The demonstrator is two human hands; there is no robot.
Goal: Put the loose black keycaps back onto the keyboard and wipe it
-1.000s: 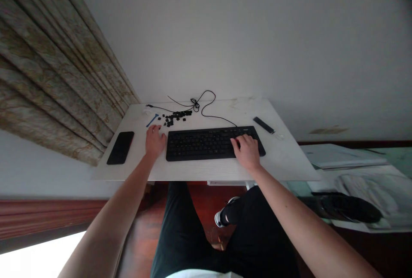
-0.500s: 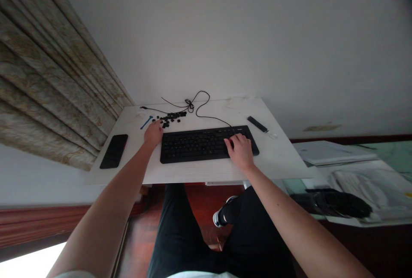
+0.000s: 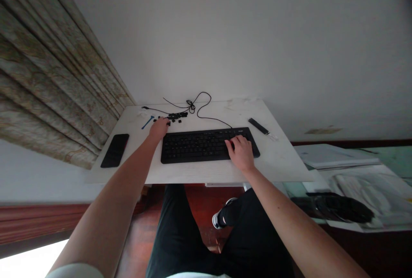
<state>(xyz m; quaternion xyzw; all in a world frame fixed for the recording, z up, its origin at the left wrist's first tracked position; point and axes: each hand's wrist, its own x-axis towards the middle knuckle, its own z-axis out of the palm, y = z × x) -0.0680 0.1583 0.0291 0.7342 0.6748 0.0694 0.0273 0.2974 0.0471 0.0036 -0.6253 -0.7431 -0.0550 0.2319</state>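
Note:
My left hand [image 3: 159, 128] reaches into loose black keycaps [image 3: 177, 115] left of the keyboard's far edge. Its fingers stretch forward and touch the near side of the pile; the fingertips partly cover a few caps. A black keyboard [image 3: 196, 145] lies flat before me, and dark gaps among its keys are too small to make out. Over its right end rests my right hand [image 3: 241, 151], thumb apart from the fingers, nothing visible in it. Beside the keycaps is a thin blue tool [image 3: 147, 122].
On the white table [image 3: 193, 174], a black phone [image 3: 115, 151] lies at the left. The keyboard's looped cable [image 3: 203, 105] runs behind it. A black strip-like object [image 3: 258, 126] with a clear end lies at the right. Papers [image 3: 341, 157] sit on a lower surface beyond.
My left hand has shifted right and slightly away from me, further over the keycaps. The right hand stays on the keyboard's right end. The view has tilted very slightly.

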